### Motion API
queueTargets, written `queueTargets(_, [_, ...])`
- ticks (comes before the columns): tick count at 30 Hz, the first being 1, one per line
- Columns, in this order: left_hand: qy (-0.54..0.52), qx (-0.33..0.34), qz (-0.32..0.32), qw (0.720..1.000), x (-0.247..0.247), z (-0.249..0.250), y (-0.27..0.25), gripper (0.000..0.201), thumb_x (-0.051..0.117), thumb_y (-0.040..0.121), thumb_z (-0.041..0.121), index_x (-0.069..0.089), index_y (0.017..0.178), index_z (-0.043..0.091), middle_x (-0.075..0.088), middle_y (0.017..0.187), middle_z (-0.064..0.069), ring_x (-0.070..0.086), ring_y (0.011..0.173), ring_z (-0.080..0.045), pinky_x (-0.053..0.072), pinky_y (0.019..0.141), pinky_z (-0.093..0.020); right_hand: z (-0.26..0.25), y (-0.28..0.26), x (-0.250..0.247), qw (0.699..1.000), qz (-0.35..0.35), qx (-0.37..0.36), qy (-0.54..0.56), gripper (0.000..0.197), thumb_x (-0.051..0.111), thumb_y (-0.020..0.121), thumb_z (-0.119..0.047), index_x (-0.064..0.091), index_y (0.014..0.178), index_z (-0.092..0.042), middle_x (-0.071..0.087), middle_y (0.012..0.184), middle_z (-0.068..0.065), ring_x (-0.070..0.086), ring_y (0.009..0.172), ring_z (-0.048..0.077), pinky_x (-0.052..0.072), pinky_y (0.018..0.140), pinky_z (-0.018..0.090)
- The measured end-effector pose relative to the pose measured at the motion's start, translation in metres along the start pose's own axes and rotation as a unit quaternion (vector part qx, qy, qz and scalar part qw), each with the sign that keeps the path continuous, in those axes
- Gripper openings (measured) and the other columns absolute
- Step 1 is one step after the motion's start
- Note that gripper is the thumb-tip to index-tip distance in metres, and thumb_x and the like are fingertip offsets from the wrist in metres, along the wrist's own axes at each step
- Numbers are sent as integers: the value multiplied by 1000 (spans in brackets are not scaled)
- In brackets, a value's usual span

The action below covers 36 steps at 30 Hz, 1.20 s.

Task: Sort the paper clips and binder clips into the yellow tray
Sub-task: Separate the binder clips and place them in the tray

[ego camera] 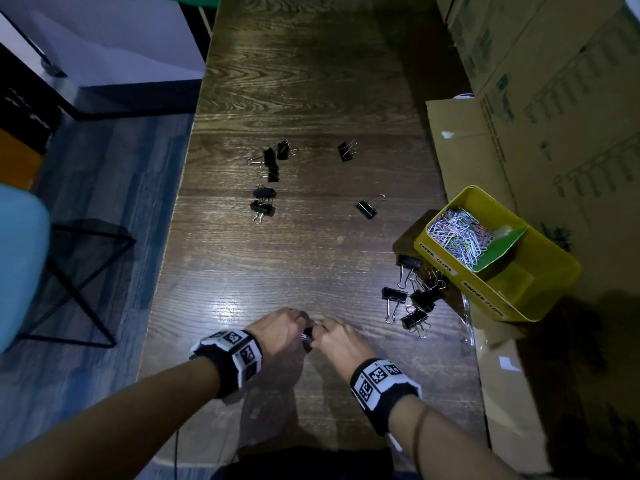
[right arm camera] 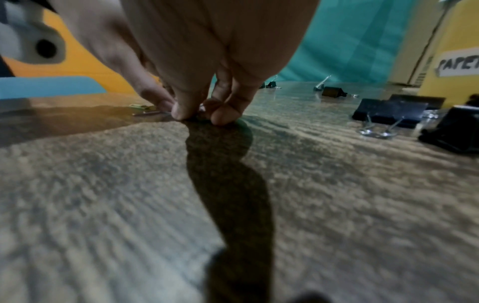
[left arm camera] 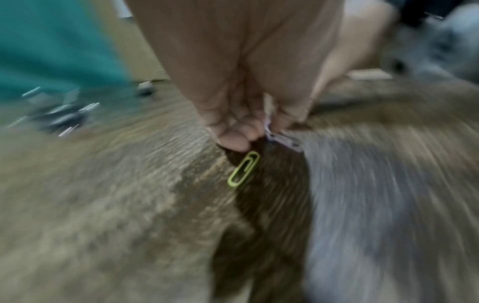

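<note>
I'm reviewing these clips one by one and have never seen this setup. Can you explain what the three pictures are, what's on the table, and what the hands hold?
No machine here: a person works with bare hands and wears three cameras. The head view looks down at the wooden table; the other two views look along each wrist toward the fingers.

Black binder clips lie scattered on the table, with a cluster beside the yellow tray. One tray compartment already holds paper clips.

The left hand pinches a few pale paper clips, and a green paper clip lies at its fingertips. The right hand has its fingertips down on the table; what it grips is hidden.
</note>
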<state>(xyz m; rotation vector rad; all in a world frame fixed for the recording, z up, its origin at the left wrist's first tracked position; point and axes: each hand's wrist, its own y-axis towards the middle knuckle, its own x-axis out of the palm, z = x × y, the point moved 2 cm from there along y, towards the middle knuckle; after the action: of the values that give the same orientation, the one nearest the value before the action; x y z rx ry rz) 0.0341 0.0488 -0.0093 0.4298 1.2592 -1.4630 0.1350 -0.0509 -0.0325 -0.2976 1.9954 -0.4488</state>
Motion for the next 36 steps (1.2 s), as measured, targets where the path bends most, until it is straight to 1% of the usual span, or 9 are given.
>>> queueTargets(5, [-136,-42,30,989,-1,-24,-9,11,62,84,22,65,90,14,63,90,-4,60,80,-20,42,68,-23,6,0,-11,994,-10,11,111,15,48,94,-14,60,102,-9,59,111,13,59,99,32,48,85,35])
queueTargets(9, [-151,-50,148,976,5,-39,-27,28,55,82,42,68,95,20,66,89,1,60,80,-10,48,74,-22,14,-6,-22,985,14,-12,174,14,50,96,-17,60,102,-9,60,116,8,57,101,21,36,80,19])
queueTargets(13, [-35,-75,86,993,30,-27,-41,69,56,70,51,37,131,26,52,120,-4,53,101,-23,51,83,-37,28,-8,-22,981,-6,-6,192,13,50,96,-25,57,91,-16,50,97,-7,50,88,12,34,77,23])
queueTargets(15, [-48,-132,103,985,36,-16,-46,73,61,69,46,32,132,25,47,123,-6,49,103,-27,50,86,-42,35,-8,-22,980,3,2,198,10,51,95,-26,57,88,-21,49,93,-9,49,84,11,35,75,24])
queueTargets(18, [-121,-187,164,961,44,1,-50,59,66,67,31,48,121,15,49,111,-10,51,95,-30,51,83,-43,42,-10,-21,978,29,19,204,11,53,94,-24,61,90,-18,51,90,-8,48,83,12,38,76,27])
queueTargets(22, [-197,-271,177,926,50,21,-38,51,69,73,25,54,119,11,46,113,-11,48,101,-28,46,88,-34,40,-6,-19,976,40,21,213,11,57,92,-23,64,92,-14,53,88,-7,49,84,13,38,76,25])
queueTargets(29, [-137,-203,171,954,47,28,-19,34,82,56,-1,73,86,12,65,85,-6,64,79,-24,53,65,-24,41,-5,-20,974,43,18,222,13,58,92,-23,64,91,-12,51,86,-5,45,80,10,28,69,19])
queueTargets(34, [-32,-167,40,985,46,18,-16,46,44,84,-6,48,128,8,49,124,-13,46,117,-31,40,98,-34,42,-5,-19,973,44,22,226,14,59,91,-24,65,90,-12,51,85,-6,45,80,10,27,68,19])
queueTargets(36, [11,-113,58,992,39,19,-16,42,42,77,-6,54,116,3,55,112,-15,56,102,-32,48,88,-34,42,-6,-19,973,44,18,227,13,59,91,-23,64,88,-11,51,85,-5,44,79,10,26,68,18])
